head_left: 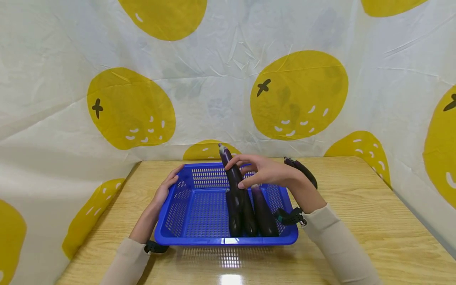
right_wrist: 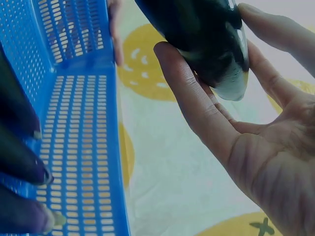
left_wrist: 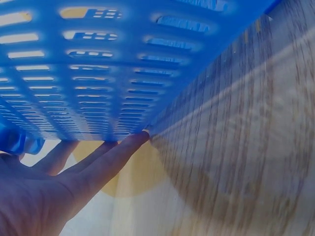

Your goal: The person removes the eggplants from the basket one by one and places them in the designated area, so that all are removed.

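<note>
A blue plastic basket (head_left: pixel 204 240) with slotted walls sits on the wooden table. My left hand (head_left: pixel 165 188) holds its rim at the back left corner; long fingers (left_wrist: pixel 106 164) lie along the outer wall in the left wrist view. Above the basket's right half, my right hand (head_left: pixel 261 170) grips a dark purple eggplant (head_left: pixel 232 174) between thumb and fingers, stem end up and tilted leftward. Its rounded, shiny end (right_wrist: pixel 221 69) shows between the fingers in the right wrist view. Inside the basket, several eggplants (head_left: pixel 264 215) lie side by side along the right.
Behind the right forearm, another eggplant (head_left: pixel 304 172) lies on the table (head_left: pixel 356 198) outside the basket. A white cloth (head_left: pixel 217 95) printed with yellow fruit hangs behind the table and along its left side. Each wrist wears a black strap (head_left: pixel 156 247).
</note>
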### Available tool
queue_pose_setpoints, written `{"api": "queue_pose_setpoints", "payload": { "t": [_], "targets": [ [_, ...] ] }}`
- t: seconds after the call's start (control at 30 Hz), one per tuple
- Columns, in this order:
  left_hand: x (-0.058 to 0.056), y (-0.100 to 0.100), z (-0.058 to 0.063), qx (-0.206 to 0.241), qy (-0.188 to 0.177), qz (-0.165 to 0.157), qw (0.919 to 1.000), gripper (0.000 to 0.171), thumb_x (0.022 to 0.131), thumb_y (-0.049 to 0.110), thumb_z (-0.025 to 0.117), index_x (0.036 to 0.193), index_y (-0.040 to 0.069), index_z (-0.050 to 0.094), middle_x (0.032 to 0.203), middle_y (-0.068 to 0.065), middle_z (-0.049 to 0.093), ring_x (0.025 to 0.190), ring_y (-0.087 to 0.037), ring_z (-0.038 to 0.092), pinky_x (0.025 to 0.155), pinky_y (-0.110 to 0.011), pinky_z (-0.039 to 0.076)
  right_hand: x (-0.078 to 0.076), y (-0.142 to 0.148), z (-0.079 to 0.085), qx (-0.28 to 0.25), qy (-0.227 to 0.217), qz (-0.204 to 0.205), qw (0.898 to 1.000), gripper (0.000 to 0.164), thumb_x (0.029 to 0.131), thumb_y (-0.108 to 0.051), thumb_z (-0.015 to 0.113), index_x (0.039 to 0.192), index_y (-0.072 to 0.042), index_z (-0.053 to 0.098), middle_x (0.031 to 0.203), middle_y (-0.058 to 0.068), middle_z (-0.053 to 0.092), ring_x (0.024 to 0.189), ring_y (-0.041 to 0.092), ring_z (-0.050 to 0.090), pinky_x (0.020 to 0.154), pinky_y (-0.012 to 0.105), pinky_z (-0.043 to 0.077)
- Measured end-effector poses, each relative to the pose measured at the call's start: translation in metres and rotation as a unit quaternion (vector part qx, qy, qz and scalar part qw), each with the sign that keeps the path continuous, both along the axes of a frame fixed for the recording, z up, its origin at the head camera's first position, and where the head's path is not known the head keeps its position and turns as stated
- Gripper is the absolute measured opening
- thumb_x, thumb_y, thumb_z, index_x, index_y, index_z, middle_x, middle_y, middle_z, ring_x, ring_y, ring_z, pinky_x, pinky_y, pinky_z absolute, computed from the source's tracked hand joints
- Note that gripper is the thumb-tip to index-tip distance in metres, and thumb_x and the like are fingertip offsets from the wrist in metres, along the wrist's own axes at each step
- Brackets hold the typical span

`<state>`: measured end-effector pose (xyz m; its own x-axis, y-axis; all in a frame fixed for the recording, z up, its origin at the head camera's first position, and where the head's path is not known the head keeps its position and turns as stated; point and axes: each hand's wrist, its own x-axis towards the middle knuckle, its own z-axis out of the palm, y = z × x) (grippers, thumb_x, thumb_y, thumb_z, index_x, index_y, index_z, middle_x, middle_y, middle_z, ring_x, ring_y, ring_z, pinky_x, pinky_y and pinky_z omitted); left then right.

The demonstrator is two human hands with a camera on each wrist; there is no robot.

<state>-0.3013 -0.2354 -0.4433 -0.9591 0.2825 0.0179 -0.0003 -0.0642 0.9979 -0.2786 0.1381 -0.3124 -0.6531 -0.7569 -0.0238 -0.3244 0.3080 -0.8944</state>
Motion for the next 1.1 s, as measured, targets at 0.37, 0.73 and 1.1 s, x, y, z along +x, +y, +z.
{"api": "queue_pose_setpoints", "payload": {
  "t": [0.37, 0.73, 1.1],
  "targets": [
    [0.0, -0.001, 0.0, -0.007, 0.0, -0.001, 1.0, 0.055, 0.113, 0.025, 0.026, 0.167, 0.021, 0.016, 0.174, -0.006, 0.012, 0.156, -0.028, 0.017, 0.104, -0.017, 0.039, 0.002, 0.033, -0.005, -0.032, 0.014, -0.047, 0.998, 0.049, 0.092, -0.02, 0.077, 0.138, -0.026, 0.059, 0.159, 0.001, 0.04, 0.142, 0.041, 0.046, 0.106, 0.055, 0.048],
    [-0.001, 0.0, 0.0, 0.002, -0.005, -0.004, 1.0, 0.054, 0.114, 0.027, 0.026, 0.167, 0.023, 0.017, 0.174, -0.005, 0.013, 0.156, -0.028, 0.017, 0.106, -0.019, 0.04, 0.004, 0.07, -0.016, -0.063, 0.044, -0.071, 0.995, 0.05, 0.094, -0.016, 0.074, 0.14, -0.021, 0.056, 0.163, 0.005, 0.036, 0.153, 0.045, 0.029, 0.114, 0.069, 0.033],
    [0.0, -0.001, -0.001, 0.004, -0.002, -0.005, 1.0, 0.054, 0.114, 0.028, 0.025, 0.167, 0.023, 0.016, 0.174, -0.006, 0.013, 0.156, -0.028, 0.018, 0.106, -0.019, 0.041, 0.001, 0.097, -0.023, -0.089, 0.033, -0.098, 0.991, 0.051, 0.097, -0.008, 0.07, 0.143, -0.012, 0.051, 0.145, 0.016, 0.054, 0.12, 0.023, 0.065, 0.096, 0.036, 0.054]
  ]
}}
